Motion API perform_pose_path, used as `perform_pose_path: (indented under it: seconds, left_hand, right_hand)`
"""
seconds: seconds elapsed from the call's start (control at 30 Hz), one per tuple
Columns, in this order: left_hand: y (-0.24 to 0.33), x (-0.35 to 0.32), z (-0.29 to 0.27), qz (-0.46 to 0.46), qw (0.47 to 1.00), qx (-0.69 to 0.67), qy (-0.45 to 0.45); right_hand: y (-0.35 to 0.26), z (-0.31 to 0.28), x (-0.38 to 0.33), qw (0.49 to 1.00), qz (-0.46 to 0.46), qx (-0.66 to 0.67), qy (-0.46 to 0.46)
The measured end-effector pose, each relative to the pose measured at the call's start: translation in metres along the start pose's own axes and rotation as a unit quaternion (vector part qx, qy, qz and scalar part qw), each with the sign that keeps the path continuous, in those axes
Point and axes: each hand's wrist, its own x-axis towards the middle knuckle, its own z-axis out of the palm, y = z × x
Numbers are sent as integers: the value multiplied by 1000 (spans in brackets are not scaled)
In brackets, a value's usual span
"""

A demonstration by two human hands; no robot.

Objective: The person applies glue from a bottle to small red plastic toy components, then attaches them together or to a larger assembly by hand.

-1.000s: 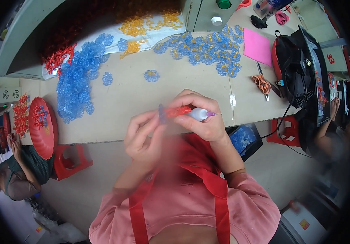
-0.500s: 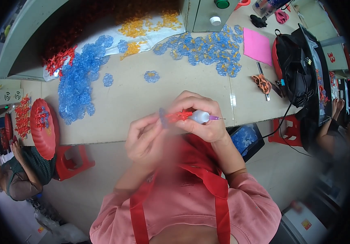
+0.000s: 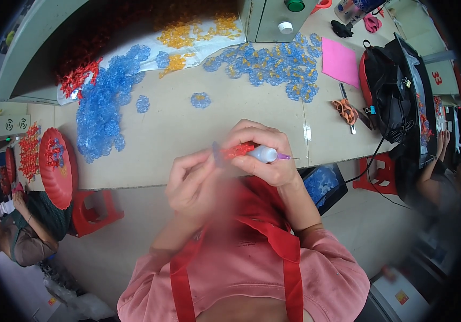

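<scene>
Just above the table's front edge, my two hands work close together. Between the fingertips of my left hand (image 3: 188, 180) is a thin blue translucent flower-shaped piece (image 3: 217, 154), seen nearly edge-on. My right hand (image 3: 273, 145) grips a small white squeeze bottle (image 3: 264, 154) with a purple needle tip pointing right. The same hand pinches a red translucent plastic piece (image 3: 238, 151), which faces the blue piece; blur hides whether they touch. Beyond my hands, one blue flower with a yellow centre (image 3: 201, 100) and a plain blue flower (image 3: 142, 104) lie on the table (image 3: 187, 139).
A heap of blue flowers (image 3: 99, 115) lies at left, with red pieces (image 3: 80, 80) and yellow pieces (image 3: 179, 35) behind. Blue-and-yellow flowers (image 3: 270, 61) spread at the back. A red dish (image 3: 58, 182), pink sheet (image 3: 340, 60) and black bag (image 3: 383, 96) flank the workspace. Co-workers sit on both sides.
My hands stay almost in place. The blue flower piece and the red piece have shifted very slightly. At far left, a co-worker's hand has moved a little.
</scene>
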Motion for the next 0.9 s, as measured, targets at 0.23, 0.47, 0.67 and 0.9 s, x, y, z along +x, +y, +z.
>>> perform_pose_path:
  seconds: [0.23, 0.47, 0.67, 0.9]
  left_hand:
    - [-1, 2, 0, 2, 1000, 23, -7]
    - [-5, 12, 8, -162, 982, -91, -17]
    - [-22, 27, 2, -301, 922, -234, -69]
    - [-35, 32, -20, -302, 921, -231, -82]
  right_hand:
    - [2, 3, -1, 1000, 17, 13, 13]
    - [0, 4, 3, 982, 165, -13, 89]
    - [0, -8, 14, 982, 145, -114, 37]
    - [-12, 13, 38, 962, 97, -250, -51]
